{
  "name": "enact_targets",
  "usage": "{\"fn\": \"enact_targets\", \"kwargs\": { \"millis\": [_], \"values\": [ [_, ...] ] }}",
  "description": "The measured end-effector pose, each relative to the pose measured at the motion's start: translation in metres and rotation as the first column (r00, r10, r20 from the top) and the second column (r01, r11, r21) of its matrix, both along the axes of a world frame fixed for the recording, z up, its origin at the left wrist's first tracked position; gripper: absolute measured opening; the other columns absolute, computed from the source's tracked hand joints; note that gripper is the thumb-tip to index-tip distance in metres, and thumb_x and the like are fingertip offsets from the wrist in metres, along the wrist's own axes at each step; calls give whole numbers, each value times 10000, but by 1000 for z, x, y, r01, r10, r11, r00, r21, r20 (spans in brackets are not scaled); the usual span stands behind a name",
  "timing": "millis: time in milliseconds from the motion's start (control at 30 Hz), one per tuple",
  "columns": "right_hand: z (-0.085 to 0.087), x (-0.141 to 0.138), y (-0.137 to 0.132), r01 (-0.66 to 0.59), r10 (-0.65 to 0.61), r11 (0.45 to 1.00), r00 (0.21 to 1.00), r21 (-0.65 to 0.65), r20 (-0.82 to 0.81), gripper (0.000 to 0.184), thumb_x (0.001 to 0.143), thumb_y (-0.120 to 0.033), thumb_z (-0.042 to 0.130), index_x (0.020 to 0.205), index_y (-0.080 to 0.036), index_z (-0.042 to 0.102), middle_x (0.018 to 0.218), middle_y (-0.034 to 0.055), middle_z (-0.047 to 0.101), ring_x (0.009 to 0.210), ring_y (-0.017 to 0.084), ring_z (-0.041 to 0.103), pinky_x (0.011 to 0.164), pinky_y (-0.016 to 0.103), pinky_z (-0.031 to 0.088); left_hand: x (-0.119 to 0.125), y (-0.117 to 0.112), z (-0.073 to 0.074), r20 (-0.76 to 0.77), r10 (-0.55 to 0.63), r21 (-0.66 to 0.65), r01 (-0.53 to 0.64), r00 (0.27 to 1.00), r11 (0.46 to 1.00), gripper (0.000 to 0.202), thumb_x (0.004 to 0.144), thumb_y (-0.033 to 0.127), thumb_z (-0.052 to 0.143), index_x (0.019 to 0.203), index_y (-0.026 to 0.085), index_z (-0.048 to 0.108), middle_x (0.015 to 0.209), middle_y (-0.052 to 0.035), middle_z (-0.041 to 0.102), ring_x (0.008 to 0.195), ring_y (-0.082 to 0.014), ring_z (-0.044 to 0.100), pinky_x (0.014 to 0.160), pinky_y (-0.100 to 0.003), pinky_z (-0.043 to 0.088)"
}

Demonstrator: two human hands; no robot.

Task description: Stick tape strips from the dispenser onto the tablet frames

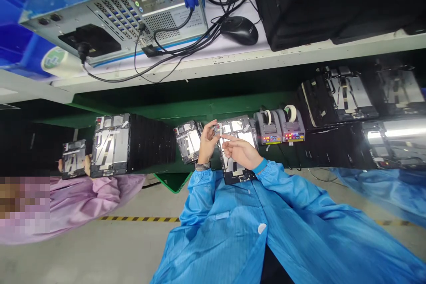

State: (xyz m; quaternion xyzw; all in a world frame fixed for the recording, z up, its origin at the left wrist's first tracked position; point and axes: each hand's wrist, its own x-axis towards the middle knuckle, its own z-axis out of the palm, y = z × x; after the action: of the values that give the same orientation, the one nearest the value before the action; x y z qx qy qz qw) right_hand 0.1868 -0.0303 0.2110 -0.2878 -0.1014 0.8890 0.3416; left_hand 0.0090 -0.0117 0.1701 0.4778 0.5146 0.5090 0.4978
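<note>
An opened tablet-like device (240,127) with bare metal shields and circuit parts stands tilted in front of me on the green bench (199,108). My left hand (207,143) grips its upper left edge, thumb and fingers pinched near a small part at the corner. My right hand (242,152) lies on the device's face, index finger stretched out to the left and pressing on the board, nothing visible in it. Both arms wear blue gown sleeves.
A second opened device (188,142) leans just to the left, beside a row of black trays (151,142). Two tape dispensers (279,128) stand to the right, with more opened devices (346,93) beyond. A person in pink (83,199) holds a device at left. A computer case (116,13) and mouse (239,30) sit on the shelf.
</note>
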Motion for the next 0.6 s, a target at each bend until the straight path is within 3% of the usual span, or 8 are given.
{"fn": "enact_targets", "kwargs": {
  "millis": [133, 600],
  "values": [
    [-3, 2, 3, 20, -20, 1000, 1000, -10, 1, 411, 845, -198, 630, 1254, -156, 643, 899, 51, 685, 706, 147, 570, 647, 285, 439, -2, -1, -2, -15, -28, -2, 28, 1000, 1000, 383, 880, 427, 747, 1196, 247, 624, 1587, -128, 472, 1437, -281, 505, 1211, -461, 374],
    [1, -1, 3, 37, -37, 999, 999, -35, 11, 366, 901, -276, 533, 1235, -172, 642, 930, 74, 664, 729, 181, 547, 673, 319, 454, -4, 0, -2, -35, -40, -9, 40, 999, 999, 355, 881, 433, 743, 1164, 250, 632, 1582, -127, 468, 1429, -277, 508, 1196, -453, 376]
  ]
}}
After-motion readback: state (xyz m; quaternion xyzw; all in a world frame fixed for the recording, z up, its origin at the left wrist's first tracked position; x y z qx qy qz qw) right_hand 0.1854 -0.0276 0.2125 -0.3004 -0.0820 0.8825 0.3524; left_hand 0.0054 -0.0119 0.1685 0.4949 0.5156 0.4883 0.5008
